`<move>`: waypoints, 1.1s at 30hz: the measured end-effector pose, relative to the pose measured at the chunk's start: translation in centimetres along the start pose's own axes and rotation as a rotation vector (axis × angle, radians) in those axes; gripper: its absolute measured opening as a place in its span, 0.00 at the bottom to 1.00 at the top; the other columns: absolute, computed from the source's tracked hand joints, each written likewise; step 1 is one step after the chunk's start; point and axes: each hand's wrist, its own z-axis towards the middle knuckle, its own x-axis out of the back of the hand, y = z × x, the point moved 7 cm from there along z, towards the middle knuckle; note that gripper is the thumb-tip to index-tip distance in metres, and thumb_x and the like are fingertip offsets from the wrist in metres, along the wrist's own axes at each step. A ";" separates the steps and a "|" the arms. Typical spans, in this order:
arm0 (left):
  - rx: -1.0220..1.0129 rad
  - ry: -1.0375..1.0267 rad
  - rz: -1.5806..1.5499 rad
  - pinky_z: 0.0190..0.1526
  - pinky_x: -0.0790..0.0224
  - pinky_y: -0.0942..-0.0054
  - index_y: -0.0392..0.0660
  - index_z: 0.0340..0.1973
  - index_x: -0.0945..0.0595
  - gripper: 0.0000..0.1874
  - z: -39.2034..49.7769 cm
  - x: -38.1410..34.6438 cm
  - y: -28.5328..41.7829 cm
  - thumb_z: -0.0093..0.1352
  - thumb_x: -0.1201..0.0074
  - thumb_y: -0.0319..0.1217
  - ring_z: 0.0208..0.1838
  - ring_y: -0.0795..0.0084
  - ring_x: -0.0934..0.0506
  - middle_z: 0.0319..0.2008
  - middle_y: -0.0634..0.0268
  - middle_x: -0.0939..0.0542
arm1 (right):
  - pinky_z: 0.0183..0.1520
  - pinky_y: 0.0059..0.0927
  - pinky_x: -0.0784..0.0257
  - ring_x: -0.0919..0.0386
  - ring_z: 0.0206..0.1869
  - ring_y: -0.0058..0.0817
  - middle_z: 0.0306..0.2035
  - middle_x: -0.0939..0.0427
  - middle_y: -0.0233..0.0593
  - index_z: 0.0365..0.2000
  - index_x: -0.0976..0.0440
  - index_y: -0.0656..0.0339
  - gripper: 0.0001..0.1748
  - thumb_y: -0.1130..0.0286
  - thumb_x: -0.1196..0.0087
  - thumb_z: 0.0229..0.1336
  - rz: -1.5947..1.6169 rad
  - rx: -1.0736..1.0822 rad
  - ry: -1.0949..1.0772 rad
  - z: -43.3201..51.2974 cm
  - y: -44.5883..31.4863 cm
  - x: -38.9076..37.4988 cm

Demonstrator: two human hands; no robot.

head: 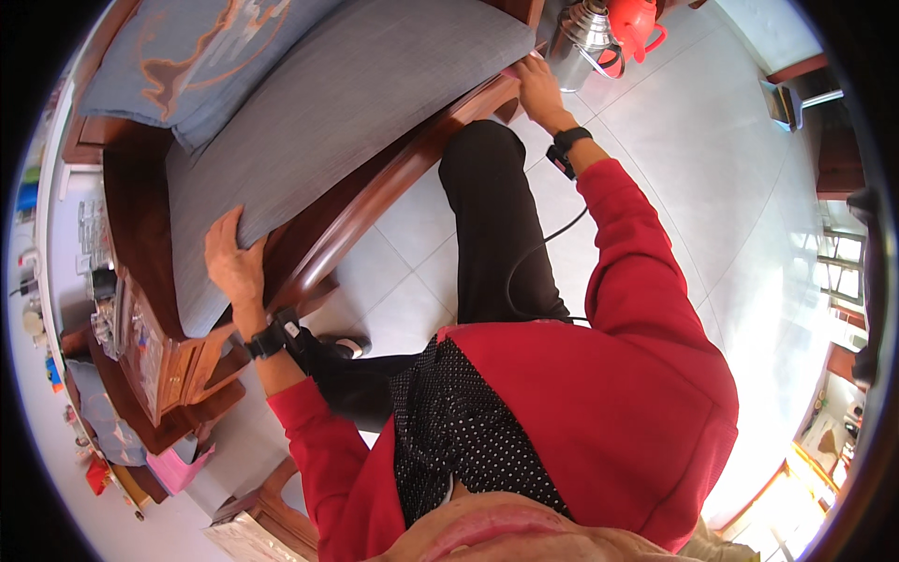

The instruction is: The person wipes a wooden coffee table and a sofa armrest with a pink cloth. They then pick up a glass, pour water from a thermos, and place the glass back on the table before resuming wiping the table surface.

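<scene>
A long grey seat cushion (337, 133) lies on a dark wooden bench, set back from its polished front rail (365, 204). My left hand (237, 267) grips the cushion's near edge, fingers on top and thumb at the front side. At the far front corner of the cushion is my right hand (541, 91), its fingers closed on a pink thing, perhaps a cloth (510, 72), which shows only in small bits. That hand is also against the end of the rail. Whether it pinches the cushion too is hidden.
A blue-grey patterned back cushion (189, 63) leans behind the seat. Beyond my right hand, a metal flask (572, 53) and a red plastic kettle (632, 28) stand on the tiled floor (674, 126). A wooden cabinet (168, 372) and a pink bin (179, 469) are at left.
</scene>
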 end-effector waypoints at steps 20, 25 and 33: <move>0.127 -0.181 -0.024 0.72 0.53 0.41 0.60 0.73 0.36 0.54 -10.6 -11.9 -0.5 0.53 0.24 0.42 0.76 0.56 0.42 0.73 0.59 0.37 | 0.44 0.37 0.18 0.19 0.42 0.35 0.43 0.21 0.39 0.49 0.25 0.66 0.13 0.70 0.45 0.68 1.321 -1.304 -0.028 -18.7 17.5 4.7; 0.325 -0.205 0.174 0.70 0.54 0.34 0.65 0.73 0.37 0.56 -13.3 -10.9 -2.7 0.50 0.22 0.38 0.77 0.55 0.44 0.75 0.60 0.40 | 0.51 0.39 0.19 0.20 0.50 0.36 0.50 0.21 0.40 0.55 0.27 0.66 0.18 0.71 0.44 0.68 1.436 -1.012 -0.047 -7.9 11.6 8.4; 0.299 -0.235 0.169 0.70 0.53 0.36 0.68 0.74 0.38 0.56 -13.7 -11.9 -5.4 0.52 0.25 0.34 0.76 0.55 0.42 0.74 0.60 0.39 | 0.53 0.38 0.20 0.18 0.52 0.39 0.49 0.19 0.46 0.51 0.26 0.69 0.15 0.74 0.46 0.66 1.568 -0.857 -0.118 1.4 -3.5 10.7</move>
